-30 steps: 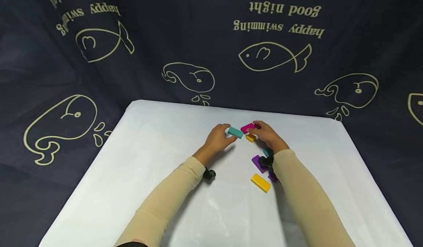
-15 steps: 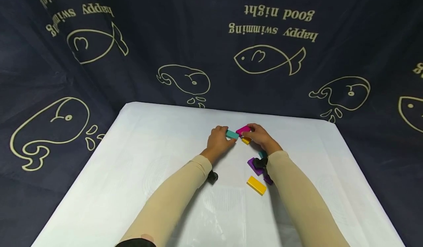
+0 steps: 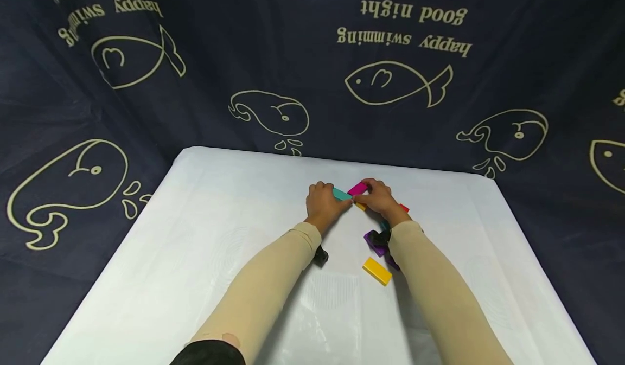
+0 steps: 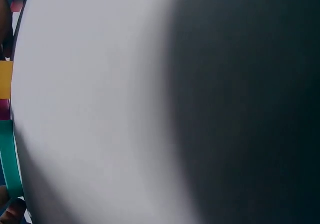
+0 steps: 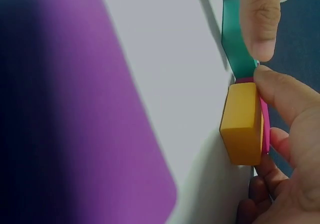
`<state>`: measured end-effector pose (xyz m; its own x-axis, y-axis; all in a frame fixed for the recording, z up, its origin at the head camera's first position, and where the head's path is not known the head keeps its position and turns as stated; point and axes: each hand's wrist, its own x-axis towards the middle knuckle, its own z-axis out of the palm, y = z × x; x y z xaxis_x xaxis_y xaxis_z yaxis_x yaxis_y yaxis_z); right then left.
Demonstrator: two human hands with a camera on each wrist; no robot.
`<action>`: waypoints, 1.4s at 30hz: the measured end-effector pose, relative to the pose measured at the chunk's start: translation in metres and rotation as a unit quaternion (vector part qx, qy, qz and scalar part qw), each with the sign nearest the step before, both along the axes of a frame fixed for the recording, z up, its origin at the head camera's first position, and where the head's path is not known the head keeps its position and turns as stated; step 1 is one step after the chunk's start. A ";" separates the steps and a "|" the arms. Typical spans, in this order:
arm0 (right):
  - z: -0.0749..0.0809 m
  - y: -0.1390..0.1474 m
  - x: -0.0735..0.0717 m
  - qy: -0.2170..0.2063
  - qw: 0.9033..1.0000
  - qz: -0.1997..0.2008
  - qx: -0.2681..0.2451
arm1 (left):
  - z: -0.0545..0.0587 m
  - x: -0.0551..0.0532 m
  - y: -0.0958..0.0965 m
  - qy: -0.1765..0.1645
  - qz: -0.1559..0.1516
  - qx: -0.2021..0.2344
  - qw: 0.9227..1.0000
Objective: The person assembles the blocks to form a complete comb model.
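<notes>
Near the far middle of the table, my left hand (image 3: 323, 204) holds a teal block (image 3: 342, 194) between thumb and fingers. My right hand (image 3: 380, 197) grips a magenta block (image 3: 358, 189) just to the right of it. In the right wrist view the teal block's end meets the magenta one, and both thumb tips come together at that corner. A yellow block (image 5: 242, 121) stands against the magenta block, on the side toward me. The left wrist view catches only part of the teal block (image 4: 10, 156) at its left edge.
Around my right wrist lie a red block (image 3: 404, 207), another teal block (image 3: 384, 225) and two purple blocks (image 3: 375, 244), partly covered by the wrist camera and sleeve. Closer to me is a longer yellow block (image 3: 377, 271). A dark printed curtain (image 3: 293, 45) hangs behind the white table (image 3: 219, 191).
The teal block in my left hand has come up against the magenta block, closing the gap between them. My thumbs have drawn together. A red block now shows beyond my right wrist.
</notes>
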<state>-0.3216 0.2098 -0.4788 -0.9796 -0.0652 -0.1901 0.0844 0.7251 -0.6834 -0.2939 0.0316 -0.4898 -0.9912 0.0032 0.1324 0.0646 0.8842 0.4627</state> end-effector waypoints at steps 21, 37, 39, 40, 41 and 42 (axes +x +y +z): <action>-0.001 0.001 -0.001 -0.012 1.000 -0.008 0.013 | -0.001 -0.002 -0.010 -0.009 -0.040 0.028 0.999; 0.004 0.000 0.000 -0.018 1.000 -0.016 0.013 | 0.004 -0.017 -0.044 -0.003 -0.156 0.060 0.986; 0.004 -0.001 0.000 -0.017 1.000 -0.015 0.014 | 0.004 -0.019 -0.051 -0.006 -0.162 0.061 0.985; 0.004 -0.001 -0.001 -0.017 1.000 -0.014 0.015 | 0.005 -0.021 -0.055 -0.011 -0.162 0.061 0.985; 0.004 -0.002 0.000 -0.017 1.000 -0.014 0.015 | 0.005 -0.022 -0.059 -0.016 -0.163 0.063 0.984; 0.004 -0.003 0.000 -0.016 1.000 -0.014 0.015 | 0.006 -0.023 -0.062 -0.021 -0.163 0.062 0.984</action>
